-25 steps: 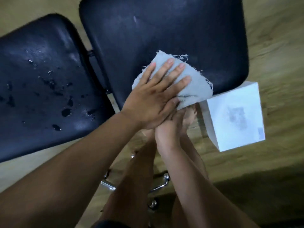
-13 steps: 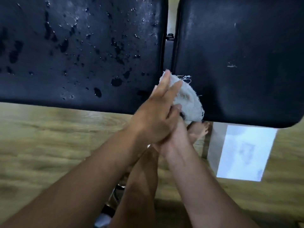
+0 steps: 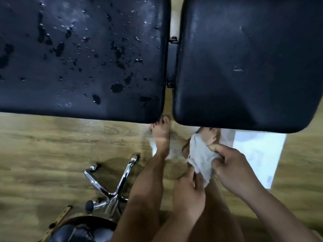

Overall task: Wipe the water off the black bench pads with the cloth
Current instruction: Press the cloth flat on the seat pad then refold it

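Both hands, left hand (image 3: 189, 187) and right hand (image 3: 232, 170), grip the crumpled, frayed pale cloth (image 3: 201, 159) below the pads.

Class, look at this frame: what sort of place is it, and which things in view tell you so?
Probably an indoor room such as a home gym or studio, though that is uncertain. Clues: two black padded bench pads, wood-look flooring, and a stool's chrome swivel base.

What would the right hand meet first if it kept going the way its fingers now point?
The right hand points up-left, fingers already gripping the cloth. Beyond that, probably the near edge of the right bench pad, though depth is unclear.
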Available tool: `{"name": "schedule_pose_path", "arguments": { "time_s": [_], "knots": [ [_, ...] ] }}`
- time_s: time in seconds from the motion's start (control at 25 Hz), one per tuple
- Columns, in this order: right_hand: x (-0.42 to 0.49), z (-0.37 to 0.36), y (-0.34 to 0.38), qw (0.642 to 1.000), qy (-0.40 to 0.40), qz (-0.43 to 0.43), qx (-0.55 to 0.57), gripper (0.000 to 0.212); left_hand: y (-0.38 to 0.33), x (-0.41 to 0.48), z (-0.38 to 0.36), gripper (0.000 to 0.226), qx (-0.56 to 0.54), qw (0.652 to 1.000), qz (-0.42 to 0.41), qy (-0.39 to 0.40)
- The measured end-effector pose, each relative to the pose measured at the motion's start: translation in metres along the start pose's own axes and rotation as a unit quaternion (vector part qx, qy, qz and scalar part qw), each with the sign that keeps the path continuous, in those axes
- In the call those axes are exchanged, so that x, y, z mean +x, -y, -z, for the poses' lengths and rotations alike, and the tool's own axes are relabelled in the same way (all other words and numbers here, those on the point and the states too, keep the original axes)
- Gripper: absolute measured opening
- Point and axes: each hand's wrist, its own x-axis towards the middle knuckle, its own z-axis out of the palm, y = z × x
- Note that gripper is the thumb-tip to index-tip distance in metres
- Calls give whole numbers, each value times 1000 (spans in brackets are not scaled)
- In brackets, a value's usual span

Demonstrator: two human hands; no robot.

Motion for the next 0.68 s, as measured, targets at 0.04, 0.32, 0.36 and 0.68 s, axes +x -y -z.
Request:
{"name": "schedule_pose_path", "arguments": {
  "time_s": [0.04, 0.32, 0.36, 0.68],
  "knots": [
    [-6, 5, -2, 1000, -11, 2, 2, 34, -3, 4, 0, 13, -23, 999, -25, -16],
    [2, 69, 27, 929, -176, 74, 318, 45, -87, 27, 75, 35, 11, 949, -310, -58],
    [4, 72, 34, 879, -150, 41, 451, 42, -98, 28, 78, 39, 4, 941, -332, -65],
    [1, 64, 40, 750, -22, 3, 661, 46, -117, 14, 74, 31, -226, 944, -242, -12]
  ]
}}
